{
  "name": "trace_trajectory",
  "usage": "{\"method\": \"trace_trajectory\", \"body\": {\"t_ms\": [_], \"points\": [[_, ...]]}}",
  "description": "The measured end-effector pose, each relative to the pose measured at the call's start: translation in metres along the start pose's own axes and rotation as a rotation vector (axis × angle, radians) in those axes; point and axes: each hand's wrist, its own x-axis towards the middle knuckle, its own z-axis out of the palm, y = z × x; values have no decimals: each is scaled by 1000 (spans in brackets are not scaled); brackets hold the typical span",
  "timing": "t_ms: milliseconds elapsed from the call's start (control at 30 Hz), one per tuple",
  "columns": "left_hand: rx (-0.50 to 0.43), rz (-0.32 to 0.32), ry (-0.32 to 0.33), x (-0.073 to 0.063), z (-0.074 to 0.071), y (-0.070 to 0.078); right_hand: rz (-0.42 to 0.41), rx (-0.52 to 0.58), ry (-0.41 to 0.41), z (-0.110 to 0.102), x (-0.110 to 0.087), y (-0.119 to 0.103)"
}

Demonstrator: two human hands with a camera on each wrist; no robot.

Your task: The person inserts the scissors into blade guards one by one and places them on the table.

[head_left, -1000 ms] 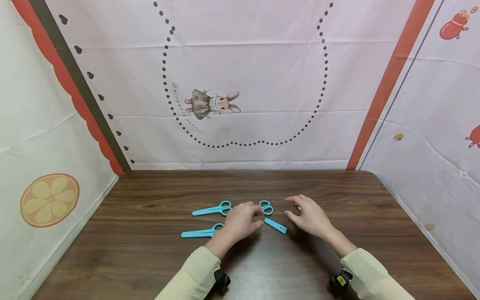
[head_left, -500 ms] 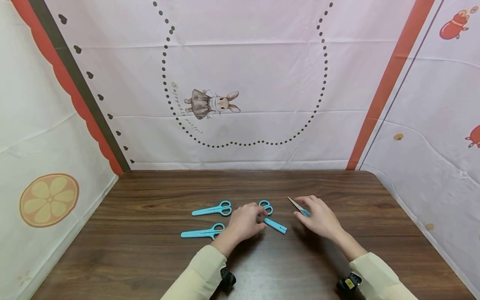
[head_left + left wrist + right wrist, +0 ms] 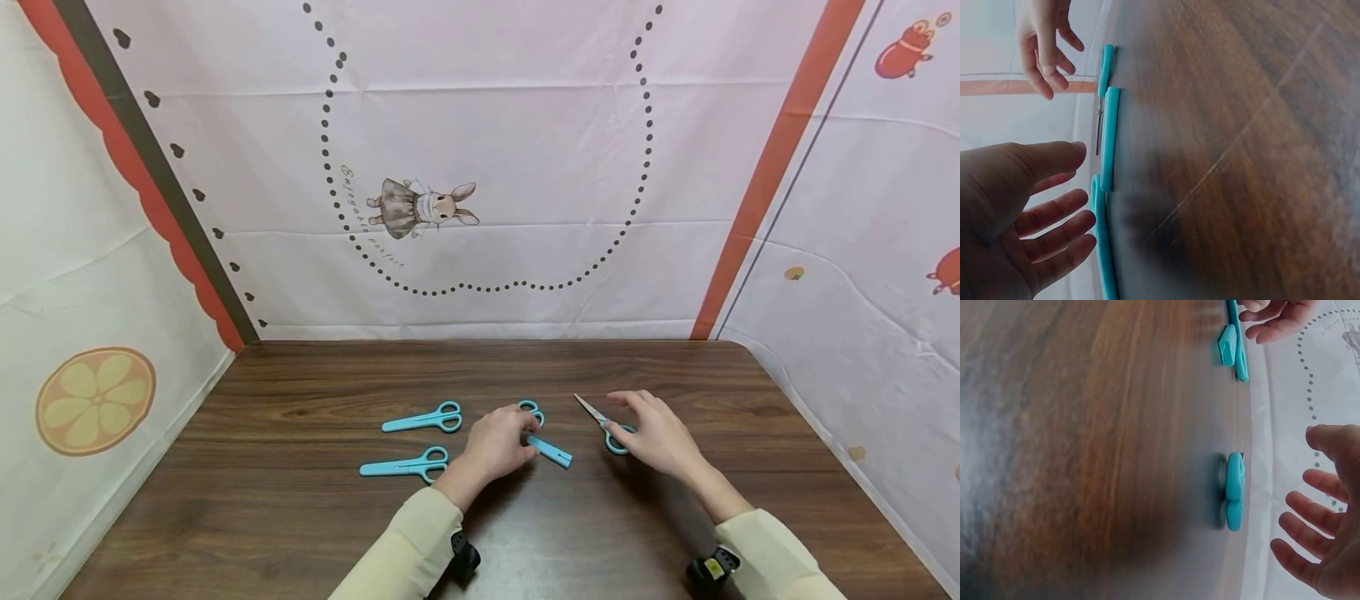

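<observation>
Scissors with bare silver blades and blue handles (image 3: 618, 440) lie on the table. My right hand (image 3: 660, 433) hovers beside those handles, fingers loosely spread and holding nothing; the right wrist view shows a gap between fingers and handles (image 3: 1234, 490). A loose blue blade cover (image 3: 551, 451) lies to the left of these scissors. My left hand (image 3: 498, 443) hangs relaxed just left of the cover, with nothing in its fingers (image 3: 1060, 234). Behind it, another pair of blue scissors (image 3: 529, 408) shows only its handle loops in the head view; the hand hides the rest.
Two more blue scissors lie to the left with covers on their blades, one farther back (image 3: 422, 418) and one nearer (image 3: 403, 467), partly behind my left wrist. The brown wooden table (image 3: 262, 500) is bordered by white printed cloth (image 3: 525, 167).
My right hand has let go of the bare-bladed scissors and drawn back to the right, uncovering them on the table. My left hand has shifted slightly right, nearer the blade cover.
</observation>
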Motion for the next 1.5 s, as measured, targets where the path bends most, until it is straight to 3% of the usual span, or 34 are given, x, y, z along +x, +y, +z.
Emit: {"method": "trace_trajectory", "body": {"t_ms": [733,1500], "points": [[15,5,-21,7,8,2,79,-15,-45,-3,-5,11],[69,-17,-66,9,11,5,80,-38,-65,12,-12,13]]}}
